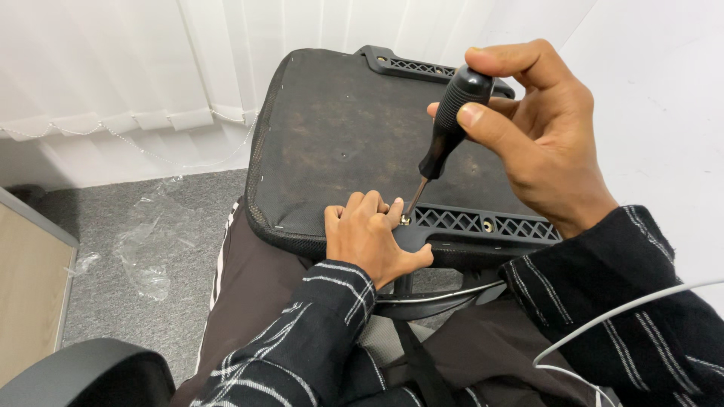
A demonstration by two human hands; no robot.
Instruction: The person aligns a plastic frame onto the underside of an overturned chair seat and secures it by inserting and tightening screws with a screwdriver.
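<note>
So the screwdriver (449, 124) has a black handle and is tilted, tip down on a small screw (406, 219) at the near edge of an upturned chair seat (347, 143). The seat is lying across the person's lap, underside up, dark fabric stapled round the rim. The right hand (539, 136) is wrapped round the top of the handle, thumb pressed along the side, fingers curled over the cap. The left hand (369, 235) is mostly closed and sits right at the screw, fingertips bunched beside the tip, thumb hooked under a black plastic bracket (483, 224) with a lattice pattern.

My two cents on doing this bit well: I'd stand the driver up straighter so it lines up with the screw, since at that lean it could slip out of the head. Push down firmly while turning, and keep those left fingertips slightly back from the tip in case it skids.

Around that there's a second lattice bracket (411, 66) on the far edge, a crumpled bit of clear plastic wrap (147, 249) on the grey carpet (98, 218), white blinds (151, 60) behind, and a white cable (603, 320) looping over the right sleeve.
</note>
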